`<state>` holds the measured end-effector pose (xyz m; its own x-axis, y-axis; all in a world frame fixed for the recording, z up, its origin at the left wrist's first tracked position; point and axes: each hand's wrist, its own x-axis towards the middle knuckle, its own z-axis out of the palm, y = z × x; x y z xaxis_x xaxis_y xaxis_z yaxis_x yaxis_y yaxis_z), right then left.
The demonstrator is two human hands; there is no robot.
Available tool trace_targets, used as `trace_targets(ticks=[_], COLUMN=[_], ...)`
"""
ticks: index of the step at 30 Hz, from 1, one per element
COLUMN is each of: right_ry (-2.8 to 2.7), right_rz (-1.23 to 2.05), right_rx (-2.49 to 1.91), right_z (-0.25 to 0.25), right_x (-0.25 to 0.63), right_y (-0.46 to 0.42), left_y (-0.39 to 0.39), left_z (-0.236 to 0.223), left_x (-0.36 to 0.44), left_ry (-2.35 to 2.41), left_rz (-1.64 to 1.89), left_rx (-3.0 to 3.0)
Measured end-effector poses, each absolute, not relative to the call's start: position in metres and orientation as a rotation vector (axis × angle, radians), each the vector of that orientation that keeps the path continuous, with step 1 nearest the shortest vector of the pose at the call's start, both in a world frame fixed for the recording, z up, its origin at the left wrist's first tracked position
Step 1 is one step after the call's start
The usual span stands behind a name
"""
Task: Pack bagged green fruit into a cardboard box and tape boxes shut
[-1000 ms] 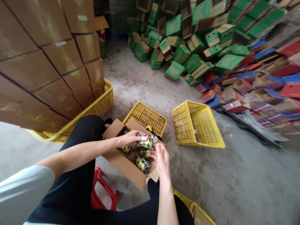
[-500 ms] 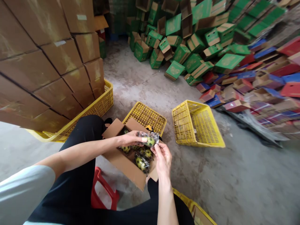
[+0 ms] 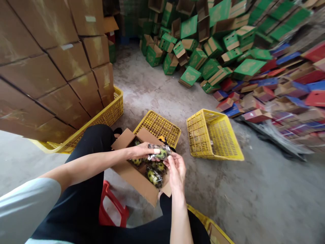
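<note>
The left hand [image 3: 142, 149] is pinching a spotted plastic packet [image 3: 163, 154] — right hand [image 3: 177, 169] pinching its end — over a cardboard box [image 3: 137, 182].

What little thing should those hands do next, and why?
Perhaps lower the spotted, clear-wrapped item into the open cardboard box. The left hand grips it, the right hand has fingers at its other end, and similar wrapped items already lie in the box just below.
</note>
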<state>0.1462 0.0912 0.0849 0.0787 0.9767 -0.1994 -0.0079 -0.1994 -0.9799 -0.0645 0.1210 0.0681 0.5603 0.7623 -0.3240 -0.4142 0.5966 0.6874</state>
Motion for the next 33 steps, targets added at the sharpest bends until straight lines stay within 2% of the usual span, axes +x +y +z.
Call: trace_targets(ticks=[5, 8, 11, 15, 19, 24, 33], right_ry=[-1.460, -1.516, -1.542, -1.441, -1.329, -1.376, -1.161], right_rz=[1.301, 1.329, 1.200, 1.084, 1.065, 1.079, 1.328], right_rx=[-1.347, -1.386, -1.453, -1.541, -1.592, -1.636, -1.422], right_z=[0.097, 0.101, 0.103, 0.103, 0.098, 0.091, 0.084], right_x=[0.150, 0.151, 0.153, 0.156, 0.157, 0.158, 0.151], right_y=[0.091, 0.092, 0.094, 0.095, 0.095, 0.094, 0.094], left_y=[0.123, 0.124, 0.125, 0.126, 0.127, 0.127, 0.123], left_z=[0.070, 0.068, 0.067, 0.075, 0.089, 0.094, 0.081], left_x=[-0.069, -0.070, -0.070, -0.074, -0.078, -0.074, -0.075], left_ry=[0.680, 0.731, 0.734, 0.739, 0.727, 0.767, 0.914], left_rz=[0.664, 0.556, 0.501, 0.604, 0.745, 0.740, 0.765], left_rx=[0.612, 0.595, 0.550, 0.547, 0.783, 0.918, 0.945])
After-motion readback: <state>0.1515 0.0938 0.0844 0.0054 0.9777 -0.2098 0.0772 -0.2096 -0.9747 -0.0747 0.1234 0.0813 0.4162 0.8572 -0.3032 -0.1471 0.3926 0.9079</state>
